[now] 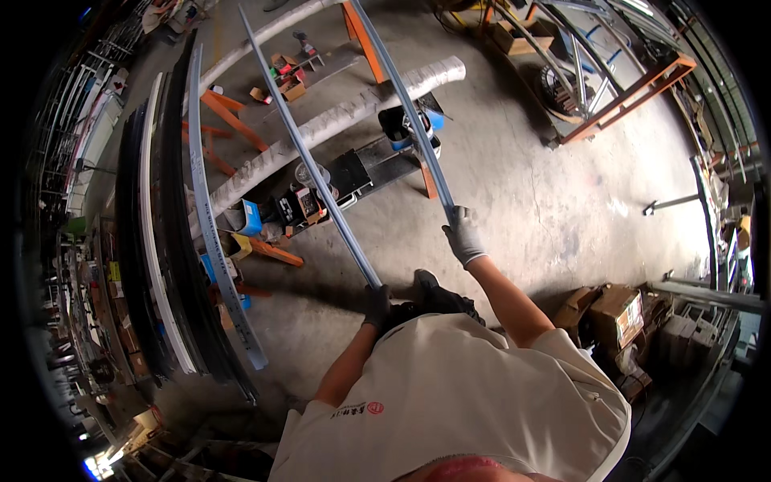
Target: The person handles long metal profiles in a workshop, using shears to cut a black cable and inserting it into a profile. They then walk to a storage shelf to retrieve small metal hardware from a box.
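Two long silvery metal profiles run away from me across padded sawhorses. My left hand (376, 305), in a dark glove, is closed around the near end of the left metal profile (309, 165). In a light grey glove, my right hand (464, 235) grips the near end of the right metal profile (414, 116). The far part of both profiles lies over the wrapped white crossbeam (273, 165). My fingers are partly hidden by the gloves' angle and the dim light.
More long profiles (152, 225), black, white and silver, lie at the left. Beneath the crossbeam stands a low bench (385, 165) with buckets and boxes. Cardboard boxes (617, 315) sit at my right. A metal-framed cart (590, 120) holding parts stands far right.
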Available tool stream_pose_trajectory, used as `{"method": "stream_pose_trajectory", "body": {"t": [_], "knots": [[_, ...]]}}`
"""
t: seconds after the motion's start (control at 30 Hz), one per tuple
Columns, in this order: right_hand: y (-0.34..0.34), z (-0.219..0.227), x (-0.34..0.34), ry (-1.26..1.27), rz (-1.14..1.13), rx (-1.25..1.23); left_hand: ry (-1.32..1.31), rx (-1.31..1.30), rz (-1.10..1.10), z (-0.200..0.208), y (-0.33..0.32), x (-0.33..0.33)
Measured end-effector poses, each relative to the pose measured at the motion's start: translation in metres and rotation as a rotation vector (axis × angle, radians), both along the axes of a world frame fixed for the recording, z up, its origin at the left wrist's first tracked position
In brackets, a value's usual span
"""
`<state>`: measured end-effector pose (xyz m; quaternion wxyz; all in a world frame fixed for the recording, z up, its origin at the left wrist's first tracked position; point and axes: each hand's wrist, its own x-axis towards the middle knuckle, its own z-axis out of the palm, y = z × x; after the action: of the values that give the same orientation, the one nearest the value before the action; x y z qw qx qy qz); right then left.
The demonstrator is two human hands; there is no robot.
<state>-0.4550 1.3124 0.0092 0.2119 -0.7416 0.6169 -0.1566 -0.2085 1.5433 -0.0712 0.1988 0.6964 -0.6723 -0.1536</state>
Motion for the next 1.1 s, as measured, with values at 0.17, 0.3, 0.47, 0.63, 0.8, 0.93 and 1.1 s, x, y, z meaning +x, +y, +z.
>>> {"method": "stream_pose_trajectory", "body": {"t": [0.17,0.3,0.47,0.63,0.8,0.93,1.1], "knots": [[0.027,-0.014,0.015,0.009,-0.039,0.108,1.016,0.616,0.826,0.052,0.048,0.101],[0.030,-0.038,0.009,0.032,0.032,0.171,0.740,0.602,0.940,0.061,0.090,0.167],[0.022,-0.048,-0.001,-0.114,0.117,0.169,0.599,0.583,0.945,0.001,0.092,0.133],[0.016,-0.092,-0.021,-0.611,0.132,0.169,0.794,0.560,0.889,0.000,0.049,0.087],[0.022,-0.048,-0.030,-0.761,-0.110,0.460,0.792,0.531,0.972,0.025,0.055,0.105],[0.014,-0.042,-0.046,-0.594,-0.044,0.534,0.917,0.574,1.023,0.045,0.075,0.157],[0.023,-0.029,-0.042,-0.734,-0.043,0.441,0.725,0.552,1.033,0.063,0.082,0.157]]}}
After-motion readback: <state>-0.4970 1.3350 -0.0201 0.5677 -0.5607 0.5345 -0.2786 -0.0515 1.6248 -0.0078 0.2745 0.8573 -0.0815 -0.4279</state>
